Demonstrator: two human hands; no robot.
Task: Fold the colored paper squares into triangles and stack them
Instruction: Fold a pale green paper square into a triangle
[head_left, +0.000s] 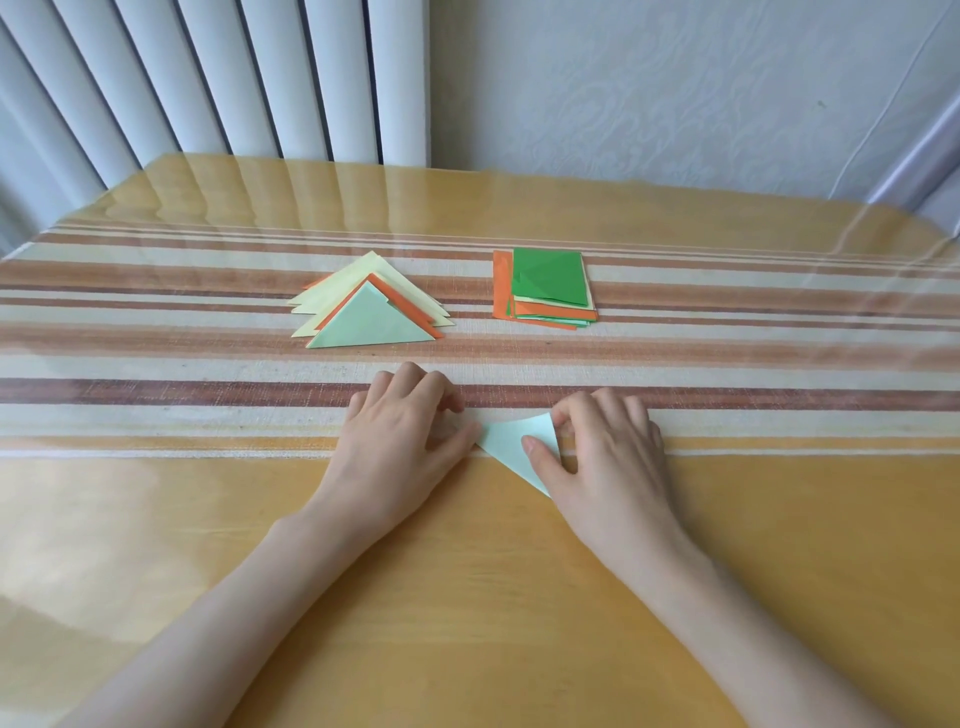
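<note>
Head view: both hands on a pale green folded paper triangle

It lies on the glossy wooden table. The right hand pinches its upper corner. The left hand, fingers curled, touches its left tip; grip unclear. Beyond sit folded paper triangles and coloured paper squares.

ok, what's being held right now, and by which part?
Pale green paper: right hand pinches its right corner, thumb on top. Left hand touches the left tip; grip there unclear.
</note>
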